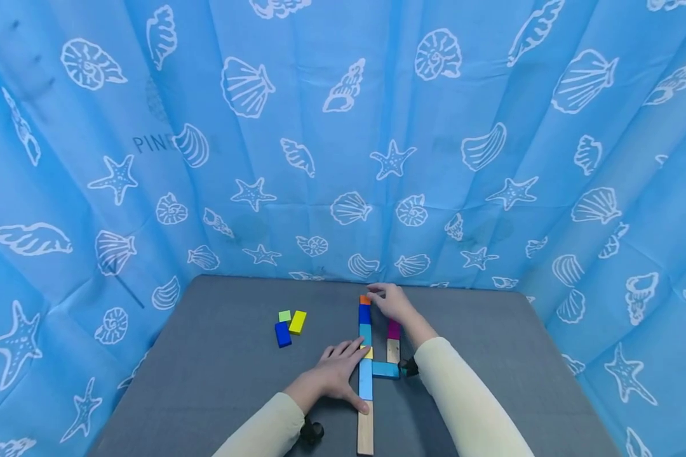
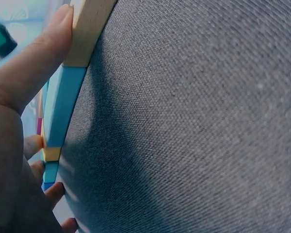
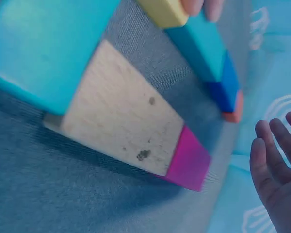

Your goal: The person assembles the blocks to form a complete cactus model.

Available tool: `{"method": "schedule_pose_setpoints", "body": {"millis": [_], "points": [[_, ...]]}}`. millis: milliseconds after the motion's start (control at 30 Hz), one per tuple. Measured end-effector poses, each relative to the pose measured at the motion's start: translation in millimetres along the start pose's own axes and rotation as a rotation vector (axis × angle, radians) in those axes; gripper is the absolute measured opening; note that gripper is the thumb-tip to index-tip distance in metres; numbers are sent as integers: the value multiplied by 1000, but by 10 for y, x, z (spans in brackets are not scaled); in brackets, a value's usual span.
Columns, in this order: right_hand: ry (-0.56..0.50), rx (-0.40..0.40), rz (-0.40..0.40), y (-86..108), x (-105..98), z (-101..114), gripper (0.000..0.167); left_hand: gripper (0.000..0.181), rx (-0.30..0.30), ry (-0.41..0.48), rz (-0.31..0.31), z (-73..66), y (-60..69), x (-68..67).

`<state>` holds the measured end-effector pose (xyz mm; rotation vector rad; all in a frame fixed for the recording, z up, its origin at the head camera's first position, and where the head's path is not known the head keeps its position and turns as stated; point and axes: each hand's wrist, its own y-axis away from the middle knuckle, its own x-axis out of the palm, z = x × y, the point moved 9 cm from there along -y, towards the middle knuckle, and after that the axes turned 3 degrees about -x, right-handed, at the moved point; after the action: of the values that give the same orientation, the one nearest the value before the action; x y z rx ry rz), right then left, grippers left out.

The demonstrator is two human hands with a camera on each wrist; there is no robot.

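Note:
A straight row of blocks runs away from me: plain wooden block (image 1: 365, 431), light blue block (image 1: 365, 381), small yellow block (image 1: 367, 353), teal block (image 1: 366, 333), dark blue block (image 1: 364, 315) and orange block (image 1: 364, 299). My left hand (image 1: 333, 376) rests along this row, thumb on the wooden block, spread fingers around the yellow and teal ones. At the far end, my right hand (image 1: 393, 303) is beside the orange block; in the right wrist view its fingers (image 3: 274, 141) look loose and hold nothing. A turquoise block (image 1: 385, 370) branches right, joining a spotted wooden block (image 3: 121, 111) and magenta block (image 3: 189, 160).
Left of the row lie a loose light green block (image 1: 284, 315), a yellow block (image 1: 298, 322) and a dark blue block (image 1: 282, 334). The grey cloth-covered table (image 1: 217, 368) ends at a blue shell-print curtain (image 1: 320, 158) behind and at the sides.

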<state>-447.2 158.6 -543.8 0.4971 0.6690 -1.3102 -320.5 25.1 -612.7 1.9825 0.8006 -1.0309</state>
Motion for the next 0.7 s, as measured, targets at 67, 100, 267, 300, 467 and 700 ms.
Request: {"method": "schedule_pose_setpoints", "body": {"millis": [67, 100, 267, 300, 467, 700], "points": [[-10, -17, -9, 108, -51, 43, 39, 124, 3, 6, 2, -16, 2, 2], [-21, -21, -12, 169, -76, 61, 38, 125, 6, 5, 1, -22, 2, 5], [-57, -25, -11, 505, -171, 97, 39, 125, 18, 10, -19, -39, 8, -8], [-50, -26, -9, 569, -180, 87, 39, 125, 21, 8, -24, -42, 9, -17], [46, -28, -13, 862, -172, -53, 46, 126, 31, -22, -31, -73, 7, -49], [175, -37, 84, 1139, 45, -236, 69, 126, 23, -51, -20, -92, -4, -64]]}}
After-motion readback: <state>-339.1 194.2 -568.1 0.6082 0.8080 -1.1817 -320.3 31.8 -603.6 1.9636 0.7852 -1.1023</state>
